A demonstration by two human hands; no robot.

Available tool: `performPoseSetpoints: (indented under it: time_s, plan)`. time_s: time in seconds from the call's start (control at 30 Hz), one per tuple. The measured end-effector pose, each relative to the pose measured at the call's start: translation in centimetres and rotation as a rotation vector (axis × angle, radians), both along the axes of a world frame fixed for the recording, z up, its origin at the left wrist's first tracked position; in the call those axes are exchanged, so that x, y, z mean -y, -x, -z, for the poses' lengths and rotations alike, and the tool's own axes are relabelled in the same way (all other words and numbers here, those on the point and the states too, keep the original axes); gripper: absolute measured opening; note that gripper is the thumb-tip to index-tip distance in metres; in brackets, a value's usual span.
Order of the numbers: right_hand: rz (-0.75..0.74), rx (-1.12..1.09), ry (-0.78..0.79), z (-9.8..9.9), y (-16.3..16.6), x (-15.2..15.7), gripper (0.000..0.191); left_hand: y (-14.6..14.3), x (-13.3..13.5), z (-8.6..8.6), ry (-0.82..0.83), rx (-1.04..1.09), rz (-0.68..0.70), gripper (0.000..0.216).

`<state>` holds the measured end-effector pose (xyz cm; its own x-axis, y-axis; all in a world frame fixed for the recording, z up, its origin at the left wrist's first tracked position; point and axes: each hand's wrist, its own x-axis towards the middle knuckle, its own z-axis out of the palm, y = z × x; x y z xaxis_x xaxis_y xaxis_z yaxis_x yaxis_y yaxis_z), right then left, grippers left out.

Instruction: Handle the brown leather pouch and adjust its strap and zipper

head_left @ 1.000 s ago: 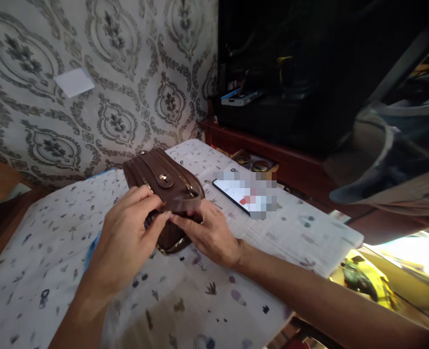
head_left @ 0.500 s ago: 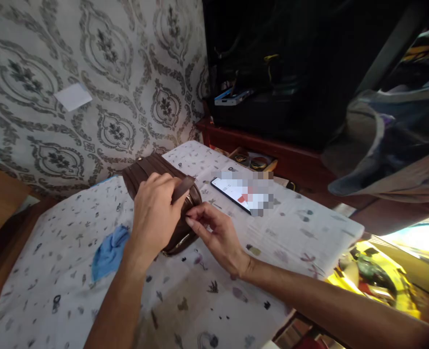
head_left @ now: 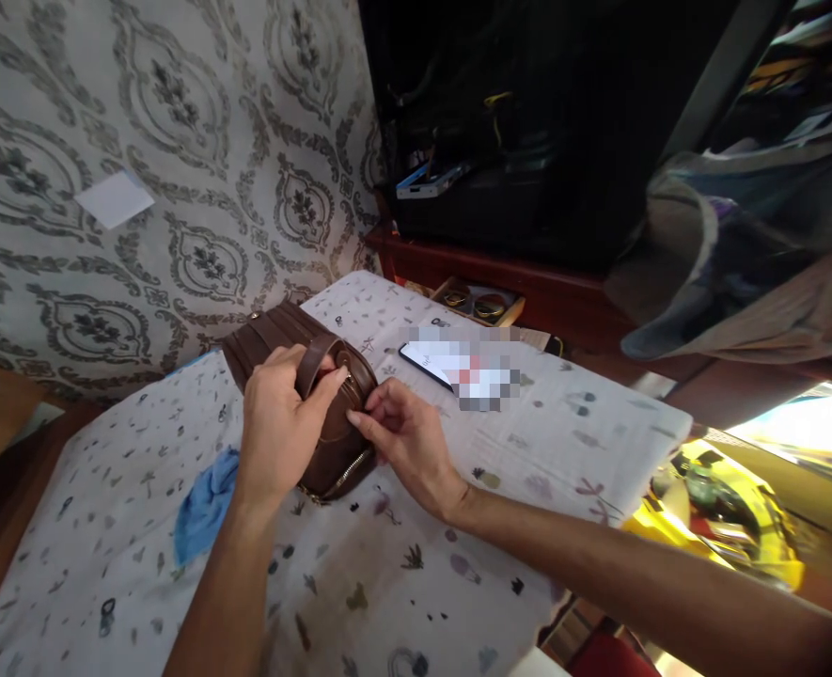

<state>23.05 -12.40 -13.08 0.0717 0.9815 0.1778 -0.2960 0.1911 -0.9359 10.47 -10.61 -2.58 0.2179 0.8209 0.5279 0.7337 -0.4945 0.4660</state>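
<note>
Though gripped, brown leather bag (head_left: pixel 321 442) w/ gold zip.

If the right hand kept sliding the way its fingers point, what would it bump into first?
Almost at once, the brown bag: the right hand points left and a little up, fingertips already at the bag's near end, by the left hand on top. Exact depth is hard to judge.

Phone (head_left: pixel 458 369) on patterned cloth (head_left: pixel 359 583), blue rag (head_left: pixel 204 503), white note (head_left: pixel 114 199) on wallpaper (head_left: pixel 196 113)

bag (head_left: pixel 295 395): 1 | phone (head_left: pixel 433 362): 1 | cloth (head_left: pixel 204 503): 1 | tins (head_left: pixel 476 303): perhaps 2
</note>
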Motion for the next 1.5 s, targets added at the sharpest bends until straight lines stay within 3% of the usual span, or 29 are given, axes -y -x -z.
performPoseSetpoints:
  time_s: [0.3, 0.63, 0.8, 1.03, 1.5]
  plan:
    - [0.033, -0.021, -0.105, 0.9, 0.2, 0.7, 0.032, 0.2, -0.3, 0.1, 0.006, 0.023, 0.009, 0.016]
    - [-0.082, -0.205, -0.003, 0.0, 0.3, 0.1, 0.046, 0.1, -0.2, 0.2, 0.023, 0.045, 0.025, 0.013]
    - [-0.095, -0.207, 0.053, -0.1, 0.2, 0.0, 0.045, -0.1, 0.1, 0.3, -0.047, 0.004, 0.013, 0.011]
    - [-0.132, -0.222, 0.051, 0.2, 0.0, -0.2, 0.049, -0.9, 1.0, 0.6, -0.092, -0.115, -0.064, 0.018]
    - [-0.158, -0.228, 0.018, 0.7, 0.0, -0.3, 0.049, -1.1, 1.5, 0.6, -0.066, -0.210, -0.020, 0.022]
